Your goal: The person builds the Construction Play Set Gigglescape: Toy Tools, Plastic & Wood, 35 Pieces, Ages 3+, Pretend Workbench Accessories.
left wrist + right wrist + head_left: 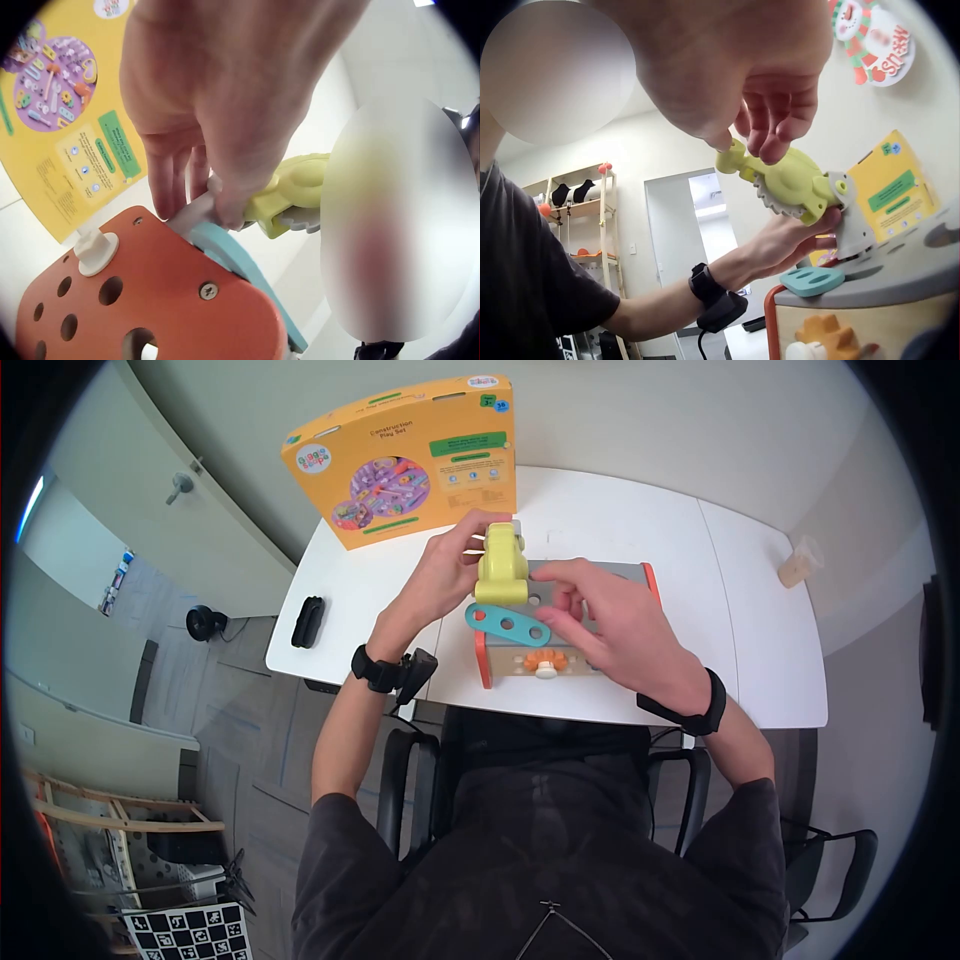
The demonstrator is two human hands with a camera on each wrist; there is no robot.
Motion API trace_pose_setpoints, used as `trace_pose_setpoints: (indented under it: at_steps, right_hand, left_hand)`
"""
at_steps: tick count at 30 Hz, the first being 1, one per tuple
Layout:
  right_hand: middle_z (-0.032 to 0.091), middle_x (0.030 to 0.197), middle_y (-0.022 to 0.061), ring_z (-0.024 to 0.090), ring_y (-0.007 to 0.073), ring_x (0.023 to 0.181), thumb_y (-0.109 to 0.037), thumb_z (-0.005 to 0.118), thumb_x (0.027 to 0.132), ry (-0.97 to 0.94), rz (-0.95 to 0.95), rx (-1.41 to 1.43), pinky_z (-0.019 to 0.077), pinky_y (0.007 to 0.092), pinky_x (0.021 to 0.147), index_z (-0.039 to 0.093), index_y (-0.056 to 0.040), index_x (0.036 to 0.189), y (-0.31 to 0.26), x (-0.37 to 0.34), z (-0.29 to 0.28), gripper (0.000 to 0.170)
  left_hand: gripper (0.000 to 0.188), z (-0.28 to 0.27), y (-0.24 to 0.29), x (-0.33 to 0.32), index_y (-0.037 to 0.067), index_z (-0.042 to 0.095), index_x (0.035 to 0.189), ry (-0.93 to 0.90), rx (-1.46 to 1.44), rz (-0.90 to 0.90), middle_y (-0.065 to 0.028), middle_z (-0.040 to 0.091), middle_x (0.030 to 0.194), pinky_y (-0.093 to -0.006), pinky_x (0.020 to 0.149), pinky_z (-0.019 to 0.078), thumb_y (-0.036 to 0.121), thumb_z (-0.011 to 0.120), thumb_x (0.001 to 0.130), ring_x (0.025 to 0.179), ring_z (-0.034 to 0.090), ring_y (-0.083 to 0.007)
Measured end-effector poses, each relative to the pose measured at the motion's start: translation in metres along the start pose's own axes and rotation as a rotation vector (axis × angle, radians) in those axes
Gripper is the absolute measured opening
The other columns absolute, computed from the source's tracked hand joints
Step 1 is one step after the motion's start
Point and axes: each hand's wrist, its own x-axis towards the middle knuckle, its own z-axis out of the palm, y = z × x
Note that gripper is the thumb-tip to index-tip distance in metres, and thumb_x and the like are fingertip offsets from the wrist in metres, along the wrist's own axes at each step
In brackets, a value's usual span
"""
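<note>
A yellow-green toy circular saw (503, 565) with a grey toothed blade (771, 196) stands at the far left of the toy workbench (187, 307). My left hand (445, 572) pinches its grey bracket (196, 213) between thumb and fingers, low by the bench top. Close to the right side of the saw is my right hand (615, 622), index finger reaching toward it and the other fingers loosely bent. In the right wrist view its fingertips overlap the saw's handle (731, 157). A teal strip with holes (507, 625) lies on the bench just in front of the saw.
An orange gear (545, 657) with a white knob sits on the bench front. The yellow play set box (410, 470) stands behind on the white table (770, 660). A black case (308, 622) lies at left, a cup (799, 563) at far right.
</note>
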Motion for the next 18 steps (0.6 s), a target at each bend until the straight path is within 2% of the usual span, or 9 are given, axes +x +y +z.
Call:
trace_pose_setpoints:
  at_steps: [5, 9, 12, 15, 18]
  right_hand:
    - [0.071, 0.097, 0.0095, 0.071, 0.0229, 0.079, -0.014, 0.073, 0.099, 0.035, -0.153, -0.081, 0.054, 0.0357, 0.069, 0.064, -0.0035, 0.127, 0.004, 0.002, 0.016, 0.031]
    - [0.072, 0.099, 0.0122, 0.072, 0.0274, 0.08, -0.016, 0.074, 0.098, 0.022, -0.198, -0.13, 0.0554, 0.0368, 0.07, 0.064, -0.0029, 0.124, 0.001, 0.007, 0.016, 0.031]
    - [0.071, 0.095, 0.0132, 0.073, 0.0294, 0.083, -0.019, 0.075, 0.097, 0.046, -0.225, -0.158, 0.0575, 0.0379, 0.07, 0.064, -0.0031, 0.118, 0.001, 0.009, 0.016, 0.028]
    - [0.07, 0.093, 0.0126, 0.072, 0.0292, 0.083, -0.018, 0.075, 0.097, 0.055, -0.226, -0.163, 0.0569, 0.039, 0.071, 0.064, -0.0025, 0.117, -0.002, 0.007, 0.018, 0.027]
    - [0.068, 0.092, 0.0107, 0.071, 0.0275, 0.082, -0.014, 0.075, 0.095, 0.075, -0.251, -0.162, 0.0561, 0.0394, 0.07, 0.064, -0.0025, 0.115, -0.004, 0.006, 0.025, 0.025]
  left_hand:
    - [0.05, 0.002, -0.007, -0.002, 0.01, 0.053, 0.143, -0.016, 0.013, -0.016, -0.0161, 0.07, 0.133, -0.0414, 0.098, 0.0604, 0.0, 0.07, 0.097, 0.115, 0.074, -0.0324]
    - [0.057, -0.004, -0.004, -0.001, 0.012, 0.05, 0.146, -0.055, 0.035, -0.021, -0.0162, 0.068, 0.137, -0.0425, 0.099, 0.0597, -0.001, 0.071, 0.095, 0.12, 0.072, -0.0346]
    - [0.077, -0.004, -0.016, 0.0, 0.016, 0.047, 0.15, -0.071, 0.031, -0.019, -0.0124, 0.07, 0.128, -0.0391, 0.099, 0.0568, 0.01, 0.088, 0.085, 0.116, 0.07, -0.0234]
    - [0.063, -0.001, -0.008, -0.002, 0.012, 0.047, 0.148, -0.061, 0.018, -0.02, -0.0168, 0.069, 0.132, -0.0435, 0.101, 0.058, -0.002, 0.074, 0.093, 0.121, 0.071, -0.0339]
    - [0.063, 0.0, -0.01, -0.004, 0.012, 0.046, 0.148, -0.054, -0.022, -0.025, -0.0165, 0.07, 0.128, -0.0428, 0.099, 0.0579, -0.002, 0.075, 0.093, 0.118, 0.072, -0.0325]
